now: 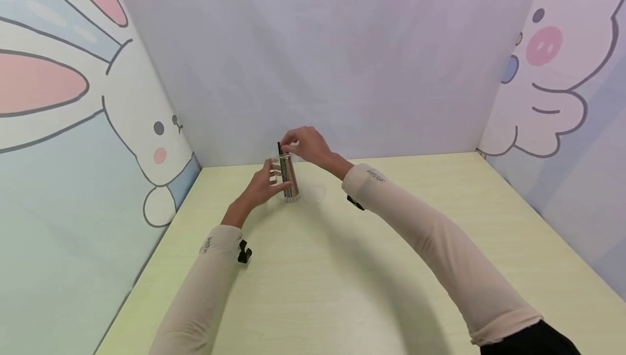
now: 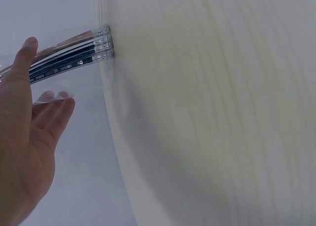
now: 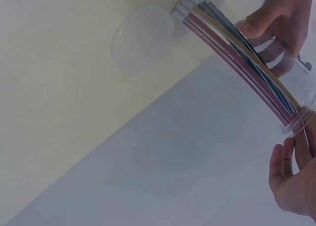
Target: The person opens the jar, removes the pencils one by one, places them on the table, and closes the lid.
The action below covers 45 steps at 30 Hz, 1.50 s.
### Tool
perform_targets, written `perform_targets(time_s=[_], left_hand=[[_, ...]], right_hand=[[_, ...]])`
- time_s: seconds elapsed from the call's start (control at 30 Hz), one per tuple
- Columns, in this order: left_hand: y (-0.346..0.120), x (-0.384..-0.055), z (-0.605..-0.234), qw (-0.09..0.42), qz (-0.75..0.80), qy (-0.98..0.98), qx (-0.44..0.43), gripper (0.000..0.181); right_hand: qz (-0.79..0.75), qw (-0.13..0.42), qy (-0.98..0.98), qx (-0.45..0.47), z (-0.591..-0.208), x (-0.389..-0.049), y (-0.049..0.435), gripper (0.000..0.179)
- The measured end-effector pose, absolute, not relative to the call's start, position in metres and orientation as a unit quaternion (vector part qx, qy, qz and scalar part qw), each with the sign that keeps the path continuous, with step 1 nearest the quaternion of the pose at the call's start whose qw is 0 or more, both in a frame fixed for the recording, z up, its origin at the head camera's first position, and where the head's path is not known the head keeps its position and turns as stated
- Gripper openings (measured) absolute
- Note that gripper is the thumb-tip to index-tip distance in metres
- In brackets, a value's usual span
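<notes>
A clear plastic jar (image 1: 292,199), tall and narrow, stands on the table with several pencils (image 3: 237,58) in it, dark, red and tan. My left hand (image 1: 262,185) holds the jar from the left, thumb across the front and fingers behind. At the jar's mouth, my right hand (image 1: 309,144) pinches a pencil between thumb and fingertips. One dark pencil (image 1: 279,148) sticks up above the rim beside these fingers. The left wrist view shows the pencils' lower ends (image 2: 81,53) through the clear wall. A clear round lid (image 1: 315,193) lies just right of the jar.
The pale wood-grain table (image 1: 313,290) ends at a light curtain (image 1: 332,61) close behind the jar. Cartoon-printed panels flank the table: a rabbit (image 1: 151,132) on the left, a pink-nosed figure (image 1: 543,83) on the right.
</notes>
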<state>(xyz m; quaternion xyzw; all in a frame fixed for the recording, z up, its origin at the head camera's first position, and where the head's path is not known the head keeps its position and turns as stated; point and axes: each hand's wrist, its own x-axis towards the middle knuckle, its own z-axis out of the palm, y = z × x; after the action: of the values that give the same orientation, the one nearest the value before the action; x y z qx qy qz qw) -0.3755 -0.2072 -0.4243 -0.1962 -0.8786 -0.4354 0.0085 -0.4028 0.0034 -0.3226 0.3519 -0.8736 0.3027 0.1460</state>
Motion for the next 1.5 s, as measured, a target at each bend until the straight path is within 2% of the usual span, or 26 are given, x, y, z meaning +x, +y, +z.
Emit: perform_targets(time_s=[0.5, 1.5], left_hand=[[-0.207, -0.375, -0.425, 0.013, -0.439, -0.877, -0.194, 0.088], [-0.209, -0.377, -0.428, -0.002, -0.445, -0.874, -0.194, 0.093]], right_hand=[[0.312, 0.187, -0.861, 0.355, -0.318, -0.405, 0.005, 0.017], [0.352, 0.270, -0.837, 0.322, -0.229, -0.410, 0.016, 0.021]])
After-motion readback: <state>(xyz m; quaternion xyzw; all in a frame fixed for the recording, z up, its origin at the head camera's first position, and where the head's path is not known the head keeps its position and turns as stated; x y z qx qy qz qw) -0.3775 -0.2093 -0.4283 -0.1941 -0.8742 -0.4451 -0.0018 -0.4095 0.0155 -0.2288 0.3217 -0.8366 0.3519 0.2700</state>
